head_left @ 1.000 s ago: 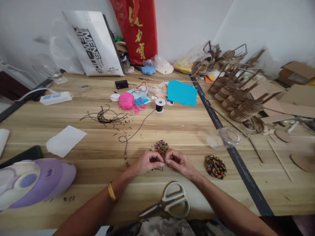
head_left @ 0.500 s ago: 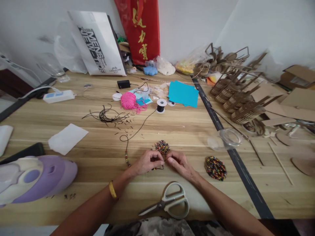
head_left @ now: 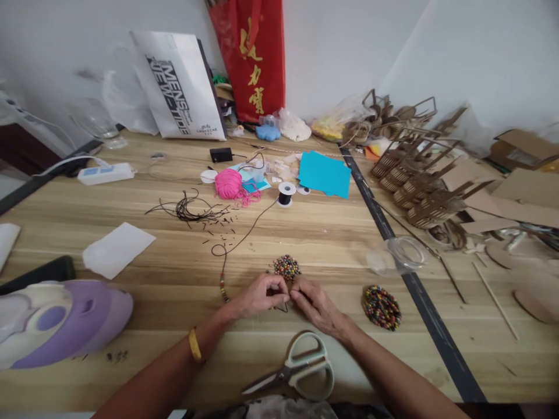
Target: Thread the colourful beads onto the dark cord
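Observation:
My left hand (head_left: 261,295) is closed in a pinch on a thin black cord (head_left: 249,234). Colourful beads (head_left: 223,286) are strung along the cord left of that hand, and a short loop of it shows under the fingers. My right hand (head_left: 318,306) is also closed, its thumb and fingertips meeting the left fingertips; what they pinch is too small to make out. Just beyond both hands lies a pile of loose beads (head_left: 287,267). The cord runs back to a white spool (head_left: 286,190). Scissors (head_left: 301,369) lie nearest my body, below the hands.
A coil of strung beads (head_left: 381,307) lies right of my right hand. Cut black cords (head_left: 190,208), pink yarn (head_left: 229,184) and blue sheets (head_left: 325,173) lie farther back. A purple-and-white device (head_left: 82,320) stands at left. Brown baskets (head_left: 432,203) crowd the right side.
My fingertips have come together, closing the small gap with cord between them. The whole view has shifted slightly; the things on the table stay put.

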`<state>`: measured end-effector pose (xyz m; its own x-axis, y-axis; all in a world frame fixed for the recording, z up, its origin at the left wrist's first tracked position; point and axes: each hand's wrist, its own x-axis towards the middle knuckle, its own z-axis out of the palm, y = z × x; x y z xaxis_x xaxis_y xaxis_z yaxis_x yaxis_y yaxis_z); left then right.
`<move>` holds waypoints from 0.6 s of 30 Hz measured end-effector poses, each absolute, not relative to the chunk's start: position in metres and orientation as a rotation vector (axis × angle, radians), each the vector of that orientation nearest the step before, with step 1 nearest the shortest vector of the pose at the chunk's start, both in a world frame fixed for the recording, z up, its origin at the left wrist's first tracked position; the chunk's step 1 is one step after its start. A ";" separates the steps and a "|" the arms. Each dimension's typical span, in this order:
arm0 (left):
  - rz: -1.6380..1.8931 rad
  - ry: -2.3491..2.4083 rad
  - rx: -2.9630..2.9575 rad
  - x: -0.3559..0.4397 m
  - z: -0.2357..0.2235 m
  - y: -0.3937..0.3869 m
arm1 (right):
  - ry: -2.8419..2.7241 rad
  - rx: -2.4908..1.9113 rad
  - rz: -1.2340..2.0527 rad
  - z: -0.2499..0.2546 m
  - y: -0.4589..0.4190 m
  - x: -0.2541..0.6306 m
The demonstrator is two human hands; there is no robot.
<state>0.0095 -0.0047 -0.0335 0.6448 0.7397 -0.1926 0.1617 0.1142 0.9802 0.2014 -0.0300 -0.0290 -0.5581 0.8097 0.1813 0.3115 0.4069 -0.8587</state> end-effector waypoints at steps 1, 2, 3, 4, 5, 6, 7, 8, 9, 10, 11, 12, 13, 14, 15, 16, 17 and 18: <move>0.501 0.824 1.432 0.010 -0.033 -0.004 | -2.075 -0.945 1.073 -0.029 -0.030 0.201; 0.502 0.831 1.431 0.010 -0.033 -0.004 | -2.077 -0.941 1.065 -0.030 -0.029 0.201; 0.502 0.826 1.417 0.010 -0.033 -0.004 | -2.080 -0.938 1.062 -0.030 -0.029 0.201; 0.500 0.813 1.392 0.010 -0.033 -0.004 | -2.080 -0.938 1.062 -0.031 -0.029 0.201; 0.501 0.797 1.359 0.010 -0.033 -0.004 | -2.077 -0.942 1.062 -0.032 -0.028 0.201; 0.502 0.779 1.324 0.010 -0.033 -0.005 | -2.073 -0.948 1.062 -0.032 -0.028 0.201; 0.504 0.765 1.291 0.010 -0.034 -0.005 | -2.068 -0.952 1.061 -0.033 -0.027 0.201; 0.509 0.759 1.266 0.010 -0.034 -0.005 | -2.065 -0.954 1.059 -0.033 -0.027 0.201; 0.515 0.762 1.254 0.011 -0.034 -0.005 | -2.062 -0.953 1.057 -0.034 -0.027 0.201; 0.524 0.772 1.250 0.011 -0.033 -0.005 | -2.064 -0.950 1.055 -0.034 -0.027 0.201; 0.530 0.784 1.249 0.011 -0.033 -0.005 | -2.069 -0.946 1.053 -0.035 -0.027 0.201; 0.532 0.797 1.252 0.011 -0.033 -0.005 | -2.075 -0.946 1.049 -0.035 -0.027 0.201; 0.531 0.810 1.256 0.011 -0.032 -0.005 | -2.083 -0.948 1.042 -0.035 -0.027 0.201; 0.529 0.818 1.262 0.011 -0.032 -0.005 | -2.090 -0.950 1.034 -0.035 -0.027 0.201; 0.528 0.824 1.270 0.011 -0.031 -0.005 | -2.096 -0.949 1.028 -0.035 -0.027 0.201; 0.528 0.827 1.279 0.011 -0.031 -0.005 | -2.099 -0.944 1.023 -0.035 -0.028 0.201; 0.529 0.828 1.290 0.011 -0.031 -0.005 | -2.099 -0.935 1.020 -0.035 -0.028 0.201; 0.530 0.831 1.300 0.011 -0.032 -0.005 | -2.098 -0.927 1.019 -0.035 -0.028 0.201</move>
<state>0.0112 -0.0045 -0.0318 0.6128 0.7550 -0.2335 0.1061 0.2142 0.9710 0.2015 -0.0275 -0.0350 -0.5607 0.7974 0.2231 0.3181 0.4561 -0.8311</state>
